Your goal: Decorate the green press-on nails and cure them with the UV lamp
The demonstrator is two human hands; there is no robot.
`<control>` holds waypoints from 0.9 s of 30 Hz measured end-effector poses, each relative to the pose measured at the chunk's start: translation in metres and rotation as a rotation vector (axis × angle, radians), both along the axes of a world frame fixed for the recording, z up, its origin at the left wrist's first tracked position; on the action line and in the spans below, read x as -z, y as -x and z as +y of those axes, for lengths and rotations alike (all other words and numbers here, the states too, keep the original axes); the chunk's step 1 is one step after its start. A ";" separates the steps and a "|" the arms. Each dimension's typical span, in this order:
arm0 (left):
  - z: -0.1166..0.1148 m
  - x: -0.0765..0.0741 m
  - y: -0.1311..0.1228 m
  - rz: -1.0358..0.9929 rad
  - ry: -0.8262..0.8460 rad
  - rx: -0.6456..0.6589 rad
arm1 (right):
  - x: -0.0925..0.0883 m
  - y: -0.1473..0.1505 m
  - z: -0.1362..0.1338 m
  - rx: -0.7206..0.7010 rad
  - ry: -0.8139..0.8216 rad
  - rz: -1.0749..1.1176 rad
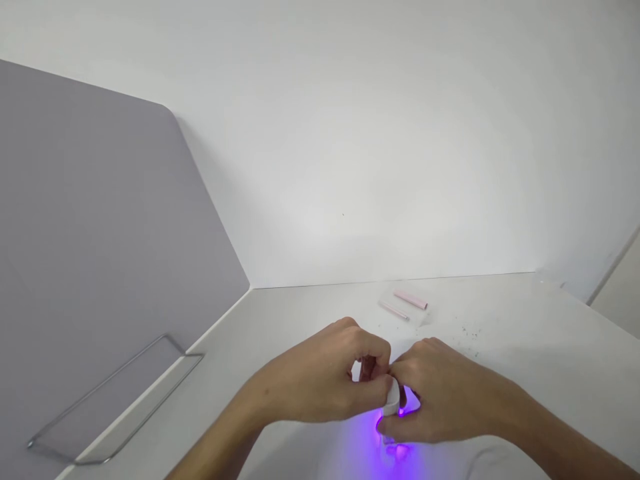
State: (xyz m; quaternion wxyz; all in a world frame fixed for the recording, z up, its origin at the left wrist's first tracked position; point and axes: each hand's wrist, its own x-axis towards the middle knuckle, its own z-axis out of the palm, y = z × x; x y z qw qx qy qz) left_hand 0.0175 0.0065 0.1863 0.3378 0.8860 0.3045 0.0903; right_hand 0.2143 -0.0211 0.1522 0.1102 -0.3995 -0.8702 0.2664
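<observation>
Low in the view, a small white UV lamp (393, 395) glows violet between my two hands. My left hand (330, 373) reaches in from the left with curled fingers, its thumb tip against the upper end of the lamp. From the right, my right hand (440, 393) grips the lamp lower down, thumb across its front and fingers behind. The violet light spills onto the white tabletop below. My hands hide much of the lamp and whatever lies behind it.
Beyond my hands, a thick pink tube (411, 299) and a thinner pink stick (395, 311) lie on clear plastic. Dark specks (470, 331) are scattered right of them. A metal wire frame (123, 367) stands at the left by a grey panel (100, 200). A white wall (375, 133) rises behind.
</observation>
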 end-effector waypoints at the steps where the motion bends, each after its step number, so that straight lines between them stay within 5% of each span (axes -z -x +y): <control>1: 0.000 0.000 0.000 -0.003 -0.007 0.005 | 0.000 0.000 -0.001 0.002 -0.003 0.001; 27: -0.004 0.002 -0.005 0.023 -0.022 -0.014 | 0.005 -0.006 -0.002 -0.001 -0.036 0.007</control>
